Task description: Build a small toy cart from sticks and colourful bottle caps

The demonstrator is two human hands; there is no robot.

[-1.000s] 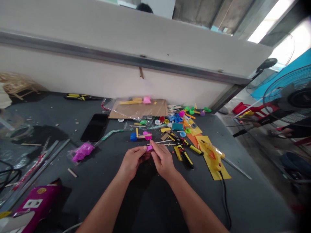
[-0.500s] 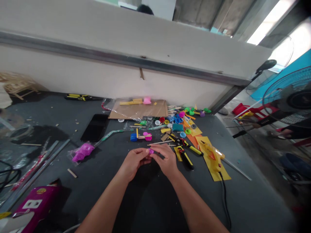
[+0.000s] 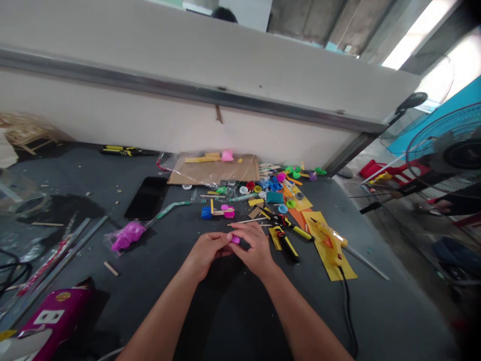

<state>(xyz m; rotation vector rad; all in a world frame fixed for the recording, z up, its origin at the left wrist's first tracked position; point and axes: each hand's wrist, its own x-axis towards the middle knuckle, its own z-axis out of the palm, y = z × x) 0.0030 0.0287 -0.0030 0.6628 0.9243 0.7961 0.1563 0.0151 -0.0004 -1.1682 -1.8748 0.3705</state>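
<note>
Between the fingertips of both hands sits a small piece of purple modelling clay (image 3: 235, 240), partly covered by the fingers. My left hand (image 3: 211, 250) pinches it from the left side. From the right, the thumb and fingers of my right hand (image 3: 253, 246) close on the same piece. Just beyond the hands lies a small model (image 3: 218, 212) of wooden stick with a blue lump at one end and a pink one at the other. A plastic bag of purple clay (image 3: 128, 236) rests to the left on the dark table (image 3: 158, 281).
Right of the hands lie yellow-and-black pliers (image 3: 287, 245) and a yellow glue gun (image 3: 330, 245) on yellow sheet, its cord running forward. A black phone (image 3: 146, 198) lies left. Behind are cardboard (image 3: 214, 173) and coloured clay bits. A purple power strip (image 3: 56, 316) is front left.
The purple piece has turned and sits slightly lower between the fingertips. My right hand's fingers have shifted a little left over it.
</note>
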